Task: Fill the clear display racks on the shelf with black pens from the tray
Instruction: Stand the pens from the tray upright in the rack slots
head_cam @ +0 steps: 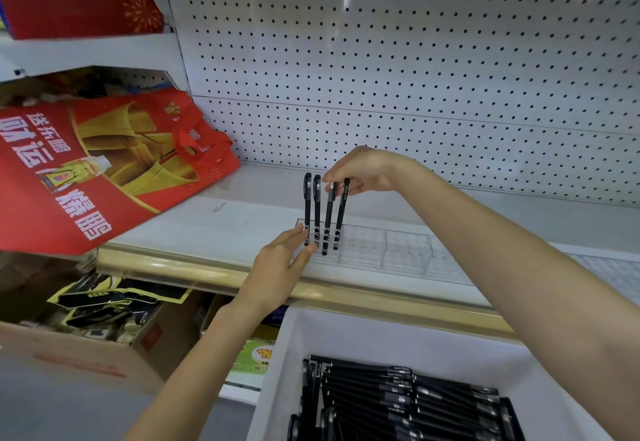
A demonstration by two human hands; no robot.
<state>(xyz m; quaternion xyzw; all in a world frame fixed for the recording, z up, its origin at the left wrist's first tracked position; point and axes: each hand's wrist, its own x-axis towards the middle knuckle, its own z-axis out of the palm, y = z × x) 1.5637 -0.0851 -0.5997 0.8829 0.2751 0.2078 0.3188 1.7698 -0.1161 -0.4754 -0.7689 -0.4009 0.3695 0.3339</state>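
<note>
A clear display rack (384, 248) sits on the white shelf near its front edge. Several black pens (317, 212) stand upright in the rack's left end. My right hand (363, 170) reaches in from above and pinches the tops of the two right-hand pens (334, 215). My left hand (282, 260) has straight fingers touching the rack's left end beside the lowest part of the pens. Below the shelf, a white tray (346, 333) holds many black pens (401, 402) lying flat.
A red printed bag (104, 163) lies on the shelf to the left. White pegboard (415, 60) backs the shelf. The shelf's gold front rail (207, 271) runs below the rack. A cardboard box (86, 343) with packets stands lower left.
</note>
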